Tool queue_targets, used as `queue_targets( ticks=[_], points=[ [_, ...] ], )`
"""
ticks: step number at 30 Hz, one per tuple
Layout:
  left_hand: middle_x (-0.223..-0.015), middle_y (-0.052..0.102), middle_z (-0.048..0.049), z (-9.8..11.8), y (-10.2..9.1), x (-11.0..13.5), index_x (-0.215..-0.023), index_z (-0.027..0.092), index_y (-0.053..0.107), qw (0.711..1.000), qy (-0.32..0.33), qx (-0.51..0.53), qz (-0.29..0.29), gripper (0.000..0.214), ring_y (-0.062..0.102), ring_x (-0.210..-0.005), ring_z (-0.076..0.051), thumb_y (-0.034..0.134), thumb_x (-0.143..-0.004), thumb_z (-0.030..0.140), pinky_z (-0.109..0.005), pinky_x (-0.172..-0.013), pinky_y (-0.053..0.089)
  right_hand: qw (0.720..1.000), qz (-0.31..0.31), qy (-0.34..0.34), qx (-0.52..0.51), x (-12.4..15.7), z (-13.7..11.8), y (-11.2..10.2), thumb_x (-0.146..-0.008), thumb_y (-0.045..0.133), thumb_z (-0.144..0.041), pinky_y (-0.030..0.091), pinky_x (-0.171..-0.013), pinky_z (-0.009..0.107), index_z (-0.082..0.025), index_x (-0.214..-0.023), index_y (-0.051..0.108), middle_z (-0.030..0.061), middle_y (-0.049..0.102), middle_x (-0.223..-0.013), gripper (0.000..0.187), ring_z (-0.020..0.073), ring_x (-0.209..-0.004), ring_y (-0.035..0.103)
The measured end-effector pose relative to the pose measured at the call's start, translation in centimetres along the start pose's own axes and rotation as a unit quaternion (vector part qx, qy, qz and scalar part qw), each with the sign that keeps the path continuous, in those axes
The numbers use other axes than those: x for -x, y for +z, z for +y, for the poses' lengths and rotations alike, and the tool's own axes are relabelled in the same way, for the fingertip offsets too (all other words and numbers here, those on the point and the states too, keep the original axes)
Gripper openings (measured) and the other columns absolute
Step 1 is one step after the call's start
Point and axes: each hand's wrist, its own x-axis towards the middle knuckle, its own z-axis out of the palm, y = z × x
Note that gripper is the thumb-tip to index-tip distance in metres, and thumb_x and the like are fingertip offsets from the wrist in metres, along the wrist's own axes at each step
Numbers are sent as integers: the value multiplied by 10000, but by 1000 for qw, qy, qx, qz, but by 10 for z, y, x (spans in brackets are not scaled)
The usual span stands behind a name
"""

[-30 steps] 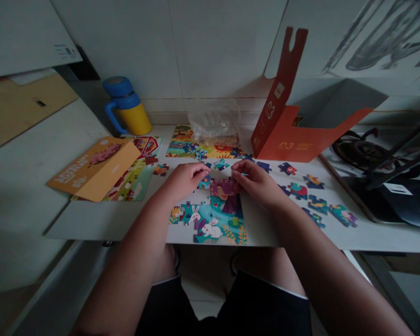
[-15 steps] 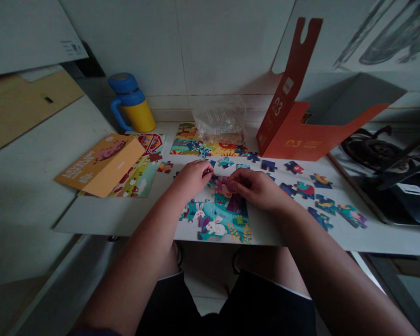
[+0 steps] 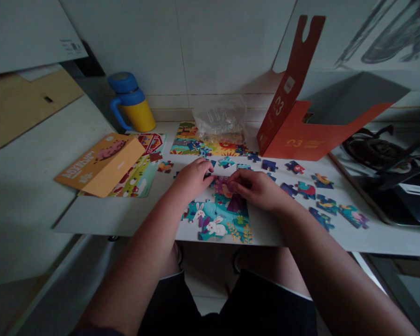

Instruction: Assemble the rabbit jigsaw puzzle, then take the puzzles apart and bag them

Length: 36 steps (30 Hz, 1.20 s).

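A partly joined jigsaw puzzle (image 3: 227,221) with white rabbits and teal ground lies at the table's front edge. At its upper right, my right hand (image 3: 257,186) pinches a purple puzzle piece (image 3: 225,186) between thumb and fingers, against the joined part. My left hand (image 3: 194,179) rests at the puzzle's upper left. Its thumb and forefinger are apart, with no piece visible between them. Some of the puzzle under and behind both hands is hidden. Loose puzzle pieces (image 3: 306,189) lie spread to the right, and a teal piece (image 3: 226,161) lies just beyond my hands.
An orange box (image 3: 294,135) stands open at the back right, beside a gas stove (image 3: 378,149). Behind the hands are a clear plastic bag (image 3: 220,116) and a picture sheet (image 3: 184,142). A yellow envelope (image 3: 101,163) and a blue-yellow flask (image 3: 136,107) are on the left.
My left thumb and forefinger have parted, and the thumb has shifted slightly toward the puzzle. My right hand stays nearly still on the purple piece.
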Motion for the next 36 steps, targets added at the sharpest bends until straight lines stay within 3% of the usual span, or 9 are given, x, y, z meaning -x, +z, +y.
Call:
queue_targets(
  ticks=[5,7,11,16,21,23,26,29,36],
  points=[
    [-967,734,-52,-12,-19,3,-974,218,690,999,-35,-5,30,96,678,-881,-213,600,-986,184,-328,-800,506,1000,-8,3,2,0,-1,-1,-1012,621,-407,489,-643,295,-233,-1060,718,35,768,-867,205,176,-697,662],
    [-996,741,-50,-20,-28,6,-991,223,710,999,-49,4,6,66,679,-884,-217,681,-964,276,-332,-803,514,1000,-13,5,-7,-1,-1,0,-1016,618,-409,487,-636,286,-230,-1067,718,34,769,-870,211,171,-696,662],
    [-1136,733,-54,-33,-36,13,-1081,252,750,997,-31,28,-69,374,689,-1022,-253,899,-788,432,-355,-886,538,999,-21,6,-31,-1,-2,0,-1026,610,-417,520,-662,292,-238,-1068,710,33,786,-903,209,172,-705,684],
    [-1133,721,-62,-39,-38,17,-1063,237,747,996,-19,7,-86,305,687,-1074,-268,859,-790,317,-378,-957,542,997,-35,15,-65,-2,-3,1,-1025,607,-418,553,-699,312,-248,-1056,697,39,807,-957,195,190,-763,727],
    [-1134,707,-73,-38,-41,17,-1049,222,745,996,-46,-29,-67,253,691,-1097,-278,757,-797,193,-406,-1022,545,998,-32,14,-58,-2,-5,0,-1014,615,-403,548,-703,318,-243,-1056,703,45,811,-962,187,193,-773,725],
    [-1151,707,-81,-33,-40,16,-1064,221,746,998,-33,-22,-47,217,687,-1119,-279,743,-847,217,-426,-1037,543,998,-29,11,-49,-1,-7,-1,-1016,611,-393,528,-671,305,-235,-1052,709,39,801,-921,190,179,-724,707],
    [-1209,718,-77,-24,-34,12,-1132,240,751,999,44,15,-27,207,667,-1182,-267,741,-929,275,-434,-1072,527,999,-26,6,-28,-1,-10,-2,-1025,600,-388,497,-634,288,-222,-1057,712,32,781,-868,203,160,-671,677],
    [-1215,745,-60,-15,-23,8,-1122,257,765,992,116,30,-51,184,661,-1202,-256,762,-937,256,-439,-1095,511,1000,-17,-8,3,-1,-11,-3,-1029,604,-375,476,-627,280,-219,-1053,713,17,760,-817,192,151,-650,653],
    [-1143,775,-60,-14,-9,4,-997,253,818,990,106,30,-91,99,712,-1097,-243,789,-910,214,-425,-1019,553,999,-33,-9,-35,-2,-4,0,-1047,590,-388,531,-680,296,-232,-1082,706,27,782,-908,198,167,-709,704]
  ],
)
